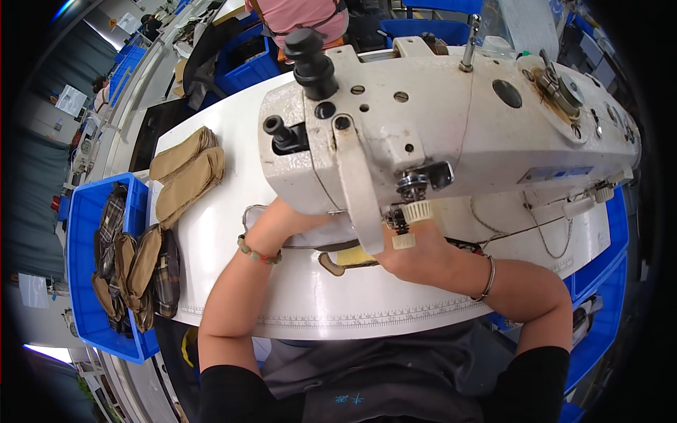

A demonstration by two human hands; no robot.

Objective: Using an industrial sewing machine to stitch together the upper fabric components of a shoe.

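Note:
A white sewing machine (437,120) stands over the table, its head covering the middle of the work. My left hand (289,222) reaches under it from the left and rests at a pale fabric piece with a dark edge (317,236). The left fingers are hidden by the machine head. My right hand (416,250) is bent in beside the tension knobs (416,211), its fingers also out of sight. Below it juts a tan tab (331,265) with a yellow patch (356,255) next to it. What either hand grips cannot be made out.
Two stacks of tan fabric pieces (187,176) lie on the white table (317,310) at left. Beyond its left edge, a blue bin (81,268) holds plaid and tan sewn pieces (141,268). Cords (550,236) trail at right. A person in pink (303,17) sits beyond.

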